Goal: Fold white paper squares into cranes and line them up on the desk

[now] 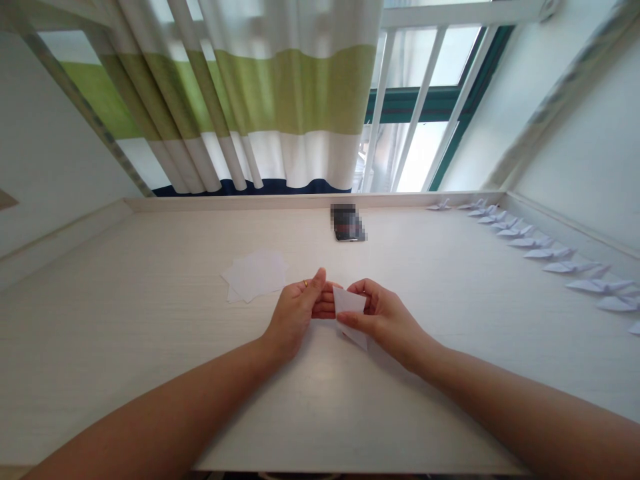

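A small piece of folded white paper is held a little above the table, at the middle front. My right hand pinches it, thumb on the near face and fingers behind. My left hand is beside the paper's left edge, thumb raised and fingers stretched out toward it. Those fingertips end at or just behind the paper; whether they touch it I cannot tell. A ring shows on one left finger. Left of the hands lies a loose stack of white paper sheets.
A row of several folded paper cranes runs along the right side of the white table. A dark phone, partly blurred, lies near the back ledge. Beyond are a green and white curtain and a barred window.
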